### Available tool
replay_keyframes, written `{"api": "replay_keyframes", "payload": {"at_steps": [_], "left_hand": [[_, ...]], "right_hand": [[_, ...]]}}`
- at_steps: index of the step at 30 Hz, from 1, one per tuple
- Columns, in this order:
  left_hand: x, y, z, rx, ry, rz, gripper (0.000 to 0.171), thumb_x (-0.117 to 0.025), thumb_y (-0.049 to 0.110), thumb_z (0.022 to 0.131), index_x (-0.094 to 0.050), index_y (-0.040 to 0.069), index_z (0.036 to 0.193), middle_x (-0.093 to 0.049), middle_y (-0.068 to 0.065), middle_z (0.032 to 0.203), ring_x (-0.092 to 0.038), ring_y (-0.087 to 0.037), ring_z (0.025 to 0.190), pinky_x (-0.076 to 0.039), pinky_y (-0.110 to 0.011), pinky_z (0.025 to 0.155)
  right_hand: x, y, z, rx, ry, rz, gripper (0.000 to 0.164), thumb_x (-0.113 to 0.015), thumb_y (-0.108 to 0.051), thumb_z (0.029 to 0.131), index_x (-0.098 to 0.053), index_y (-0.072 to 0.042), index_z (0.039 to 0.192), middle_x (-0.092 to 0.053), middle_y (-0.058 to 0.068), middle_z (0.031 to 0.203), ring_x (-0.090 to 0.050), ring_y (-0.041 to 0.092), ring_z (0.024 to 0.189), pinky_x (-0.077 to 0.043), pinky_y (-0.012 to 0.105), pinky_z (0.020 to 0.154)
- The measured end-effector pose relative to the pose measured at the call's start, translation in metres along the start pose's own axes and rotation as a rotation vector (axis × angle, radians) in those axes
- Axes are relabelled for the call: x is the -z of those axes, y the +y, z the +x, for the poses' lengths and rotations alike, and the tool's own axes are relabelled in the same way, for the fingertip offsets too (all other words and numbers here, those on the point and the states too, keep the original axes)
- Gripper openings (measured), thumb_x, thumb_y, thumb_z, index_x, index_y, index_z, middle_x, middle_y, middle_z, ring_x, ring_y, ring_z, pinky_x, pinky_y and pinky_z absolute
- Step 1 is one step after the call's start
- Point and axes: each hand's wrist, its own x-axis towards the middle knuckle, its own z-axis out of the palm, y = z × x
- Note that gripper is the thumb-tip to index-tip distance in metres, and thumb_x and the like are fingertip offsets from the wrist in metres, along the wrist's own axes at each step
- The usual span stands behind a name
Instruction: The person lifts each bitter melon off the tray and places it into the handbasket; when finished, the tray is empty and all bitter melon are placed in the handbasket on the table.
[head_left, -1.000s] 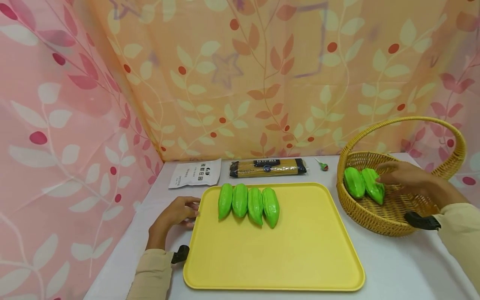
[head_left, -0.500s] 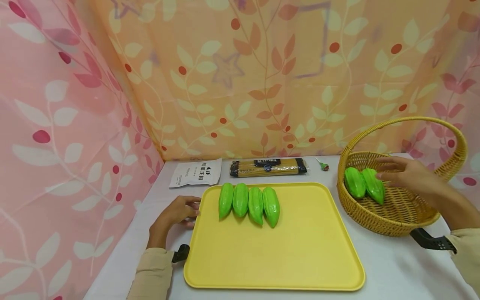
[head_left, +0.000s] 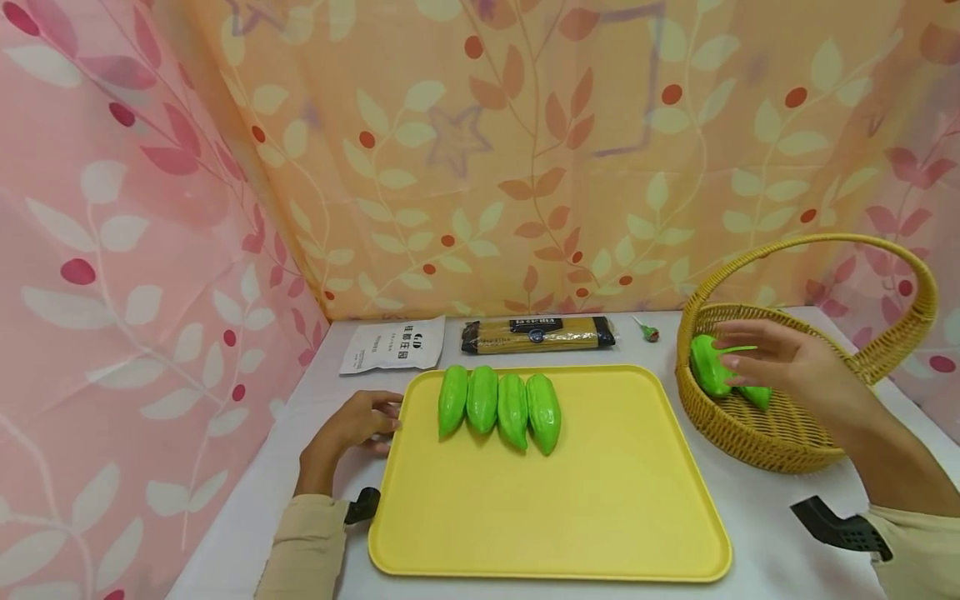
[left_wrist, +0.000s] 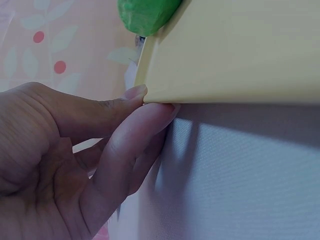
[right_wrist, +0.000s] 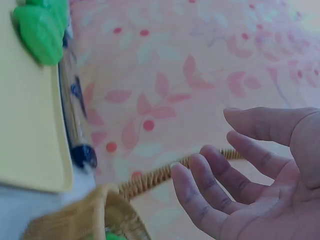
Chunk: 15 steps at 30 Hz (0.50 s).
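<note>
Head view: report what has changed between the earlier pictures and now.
The right hand has shifted left over the basket, so it now covers more of the right green pod there; it holds nothing. Whether it touched that pod earlier is unclear. Both basket pods stayed put, as did the four pods on the tray, whose edge the left hand still pinches.

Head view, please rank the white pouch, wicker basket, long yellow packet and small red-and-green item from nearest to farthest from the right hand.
1. Wicker basket, on the right, with the right hand over it.
2. Small red-and-green item, just left of the basket.
3. Long yellow packet, at the back, near the middle.
4. White pouch, left of the packet.
</note>
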Motion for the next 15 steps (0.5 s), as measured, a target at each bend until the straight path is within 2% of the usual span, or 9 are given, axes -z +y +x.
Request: {"api": "replay_keyframes", "payload": {"at_steps": [6, 12, 15], "left_hand": [[0.001, -0.001, 0.002, -0.012, -0.003, 0.001, 0.05, -0.073, 0.002, 0.093, -0.064, -0.002, 0.142, -0.07, -0.014, 0.113, -0.065, -0.018, 0.09, -0.06, -0.033, 0.068], [0.0, -0.004, 0.003, -0.018, -0.005, -0.019, 0.05, -0.072, 0.001, 0.093, -0.063, -0.004, 0.142, -0.07, -0.015, 0.111, -0.065, -0.018, 0.087, -0.06, -0.032, 0.065], [-0.001, -0.003, 0.003, -0.008, -0.006, -0.026, 0.049, -0.071, 0.001, 0.093, -0.064, -0.003, 0.142, -0.07, -0.015, 0.111, -0.066, -0.019, 0.085, -0.06, -0.032, 0.065]], "right_hand": [[-0.034, -0.018, 0.007, 0.005, -0.072, 0.1, 0.04, -0.066, -0.01, 0.105, -0.06, -0.022, 0.143, -0.067, -0.012, 0.127, -0.071, 0.007, 0.106, -0.062, 0.028, 0.083], [-0.07, -0.032, 0.02, 0.004, -0.171, 0.179, 0.051, -0.069, -0.015, 0.104, -0.052, -0.005, 0.151, -0.063, 0.009, 0.133, -0.07, 0.012, 0.111, -0.063, 0.036, 0.088], [-0.086, -0.034, 0.027, 0.003, -0.185, 0.21, 0.053, -0.07, -0.015, 0.103, -0.051, -0.001, 0.15, -0.063, 0.013, 0.131, -0.071, 0.014, 0.11, -0.063, 0.039, 0.089]]}}
